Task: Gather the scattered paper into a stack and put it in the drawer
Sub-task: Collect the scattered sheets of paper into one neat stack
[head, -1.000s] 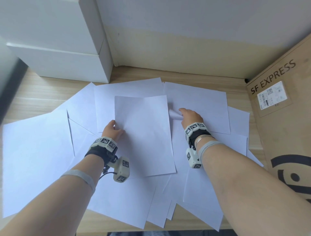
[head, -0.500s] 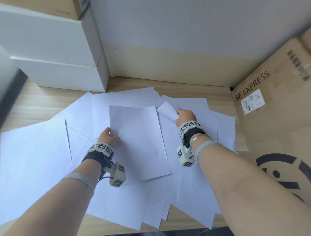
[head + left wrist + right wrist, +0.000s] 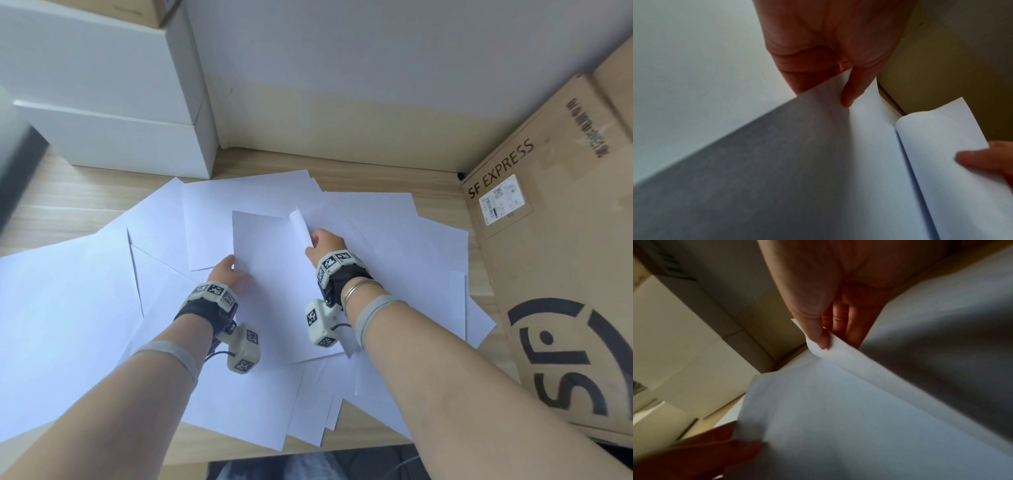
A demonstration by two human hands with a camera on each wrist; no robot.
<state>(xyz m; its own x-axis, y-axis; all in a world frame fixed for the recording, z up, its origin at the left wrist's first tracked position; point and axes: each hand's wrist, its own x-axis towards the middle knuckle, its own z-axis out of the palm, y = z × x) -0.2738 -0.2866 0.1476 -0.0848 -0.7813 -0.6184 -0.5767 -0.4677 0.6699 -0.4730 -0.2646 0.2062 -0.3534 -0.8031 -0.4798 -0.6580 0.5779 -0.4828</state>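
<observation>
Several white paper sheets (image 3: 68, 308) lie fanned out over a wooden table (image 3: 51, 202). On top in the middle lies one sheet (image 3: 270, 274). My left hand (image 3: 229, 274) pinches that sheet's left edge (image 3: 838, 91), thumb on top. My right hand (image 3: 323, 245) pinches the curled-up corner of another sheet (image 3: 299, 222), thumb over it (image 3: 822, 337), and holds it over the top sheet's right edge. No drawer is in view.
Two stacked white boxes (image 3: 113, 102) stand at the back left against the wall. A large cardboard box marked SF EXPRESS (image 3: 561, 274) closes off the right side. The table's front edge (image 3: 308, 452) runs just below the sheets.
My right hand has dragged its sheet leftward, from the right of the spread onto the middle sheet's right edge, the corner curling up. The left hand has kept its hold.
</observation>
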